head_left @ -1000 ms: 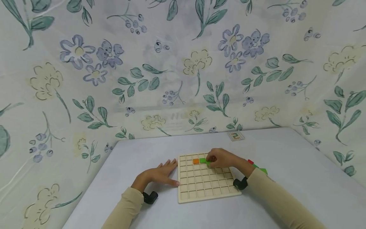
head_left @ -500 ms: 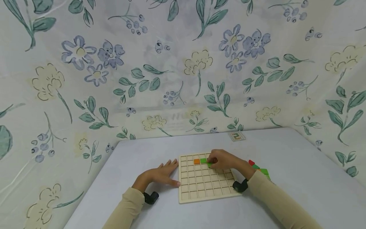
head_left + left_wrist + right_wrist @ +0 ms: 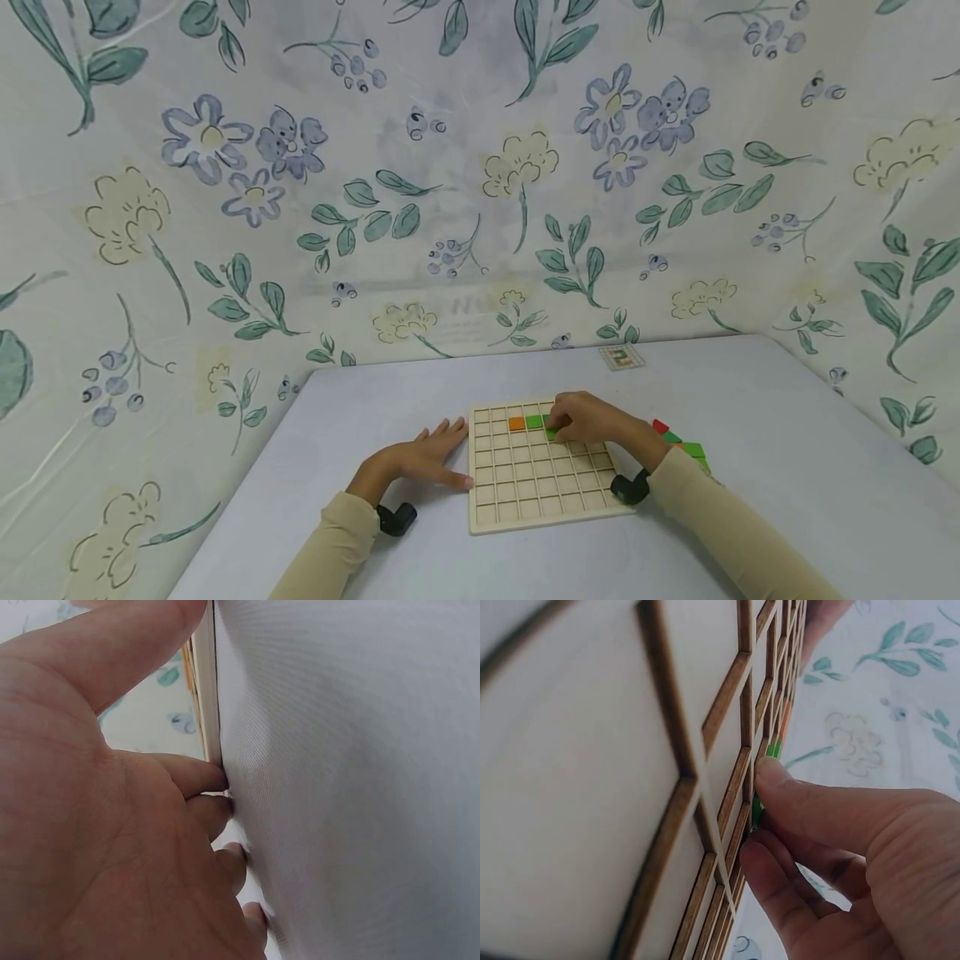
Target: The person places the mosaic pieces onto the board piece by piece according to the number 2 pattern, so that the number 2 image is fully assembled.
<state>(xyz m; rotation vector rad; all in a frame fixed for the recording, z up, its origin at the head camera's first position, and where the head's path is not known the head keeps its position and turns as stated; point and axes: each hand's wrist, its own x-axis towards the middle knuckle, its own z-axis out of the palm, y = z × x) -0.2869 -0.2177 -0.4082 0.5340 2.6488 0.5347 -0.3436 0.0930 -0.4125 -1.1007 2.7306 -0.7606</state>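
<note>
A pale wooden grid board (image 3: 525, 492) lies on the table, divided into square cells by raised strips. In its second row from the back sit an orange tile (image 3: 517, 423) and, beside it, a green tile (image 3: 533, 422). My right hand (image 3: 588, 417) pinches another green tile (image 3: 551, 434) between thumb and fingers, just right of those two; the fingers hide much of it. The right wrist view shows that green piece (image 3: 757, 812) at the grid, under the thumb. My left hand (image 3: 423, 457) lies with fingers spread, thumb and fingertips touching the board's left edge.
Right of the board, partly behind my right forearm, lie loose pieces, among them a red one (image 3: 660, 426) and a green one (image 3: 693, 451). A small patterned card (image 3: 622, 357) lies near the table's back edge. A flowered cloth (image 3: 480, 208) hangs behind the table.
The head view has shifted slightly. My right hand stays at the same spot on the board, its fingers moving only a little on the green tile. The left hand keeps its place.
</note>
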